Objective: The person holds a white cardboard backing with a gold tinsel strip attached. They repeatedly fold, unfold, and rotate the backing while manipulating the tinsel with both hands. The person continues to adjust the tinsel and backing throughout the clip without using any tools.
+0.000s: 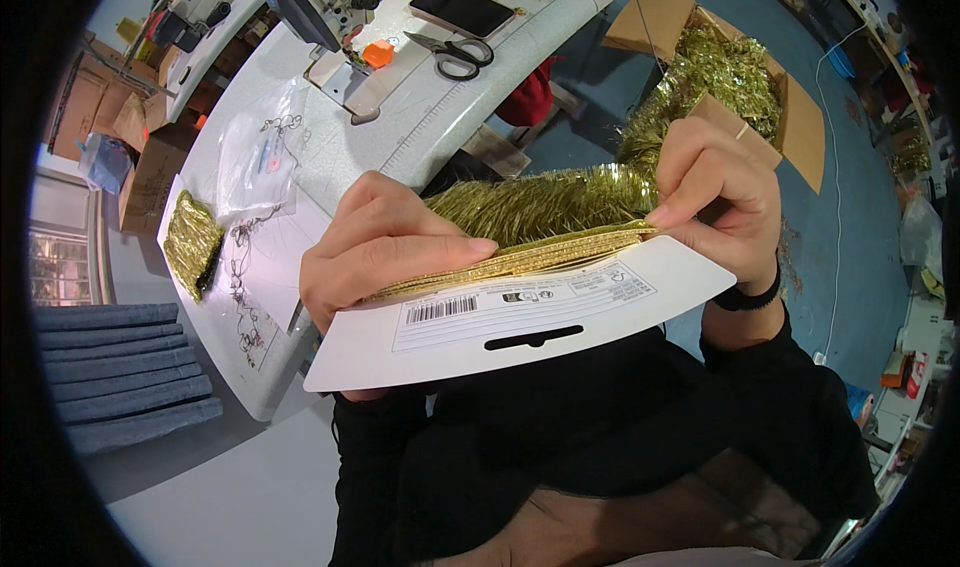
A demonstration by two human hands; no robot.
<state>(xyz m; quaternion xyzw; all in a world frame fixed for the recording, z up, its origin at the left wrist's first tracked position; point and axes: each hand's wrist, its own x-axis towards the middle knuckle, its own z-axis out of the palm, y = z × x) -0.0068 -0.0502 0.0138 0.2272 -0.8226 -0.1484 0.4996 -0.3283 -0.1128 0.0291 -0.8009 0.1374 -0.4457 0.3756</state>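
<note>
Both hands' fingers pinch gold trim (pixel 520 252) on a white card (pixel 520 317) above a white table (pixel 330 167) and blue floor (pixel 850 227).

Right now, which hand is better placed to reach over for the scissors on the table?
Left, probably. The scissors lie on the white table, up and left of the gold tinsel bundle. The left hand is nearer that side; the right hand pinches the bundle's far end.

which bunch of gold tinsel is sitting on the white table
The small flat gold tinsel bundle at the table's left end; the others are in both hands or the cardboard box.
</note>
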